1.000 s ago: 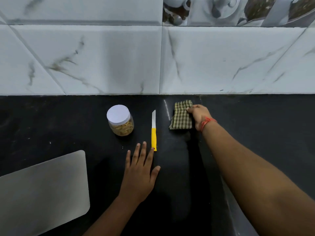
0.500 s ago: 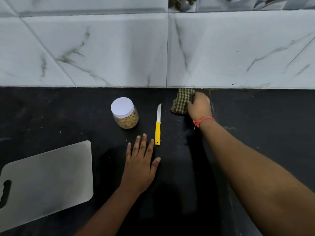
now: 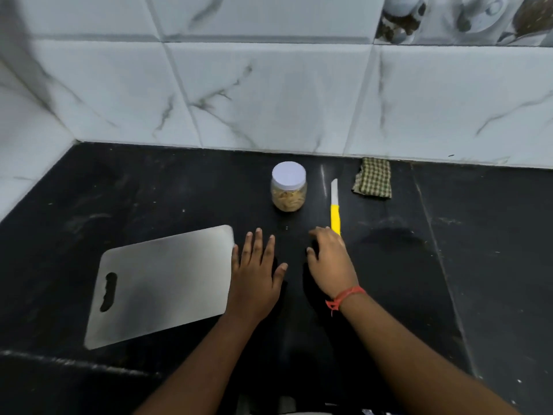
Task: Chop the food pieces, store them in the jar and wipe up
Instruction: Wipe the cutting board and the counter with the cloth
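A clear jar (image 3: 288,187) with a white lid stands on the black counter (image 3: 149,199) and holds pale chopped food. To its right lies a knife (image 3: 335,206) with a yellow handle, blade pointing at the wall. A green checked cloth (image 3: 372,182) lies folded against the wall, with no hand on it. My left hand (image 3: 256,280) rests flat on the counter, fingers straight, beside the right edge of the white cutting board (image 3: 161,283). My right hand (image 3: 330,263) rests on the counter with loosely curled fingers, just below the knife handle's end, holding nothing.
The white marble-tiled wall (image 3: 269,94) runs along the back and turns at the left corner. Faint smears and specks mark the counter to the left and right. A seam in the counter runs down the right side.
My right hand let go of the cloth by the wall and drew back to the counter near the knife handle. The camera view shifted left, showing the whole cutting board. My left hand stayed flat.
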Available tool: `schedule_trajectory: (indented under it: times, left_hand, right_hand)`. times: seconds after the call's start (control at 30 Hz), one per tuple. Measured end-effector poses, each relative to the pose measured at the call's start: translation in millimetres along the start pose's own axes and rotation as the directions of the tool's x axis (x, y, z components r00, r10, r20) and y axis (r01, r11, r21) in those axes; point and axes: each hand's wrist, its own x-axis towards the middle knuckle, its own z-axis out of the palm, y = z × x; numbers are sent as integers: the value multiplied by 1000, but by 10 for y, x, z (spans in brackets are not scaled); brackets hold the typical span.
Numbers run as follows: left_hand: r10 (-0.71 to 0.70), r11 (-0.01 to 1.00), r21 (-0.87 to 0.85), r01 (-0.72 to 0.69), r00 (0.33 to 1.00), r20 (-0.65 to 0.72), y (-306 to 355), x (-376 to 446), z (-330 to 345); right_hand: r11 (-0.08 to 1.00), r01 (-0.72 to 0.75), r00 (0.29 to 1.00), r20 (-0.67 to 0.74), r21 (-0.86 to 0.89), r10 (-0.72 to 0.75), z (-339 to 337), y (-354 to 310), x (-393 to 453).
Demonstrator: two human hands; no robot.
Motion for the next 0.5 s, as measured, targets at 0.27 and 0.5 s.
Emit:
schedule_trajectory:
  times: [0.27,0.5]
  left_hand:
    - [-205,979,-7,205,979,-16,-1150,-560,-289]
    - [-499,859,-145,490,866,-29,-2122,-987,-480]
  right_hand:
    - [1000,-8,994,113,5,7,551,-970,-199]
    - [973,-230,932,291,8,218,886,-1411,-161]
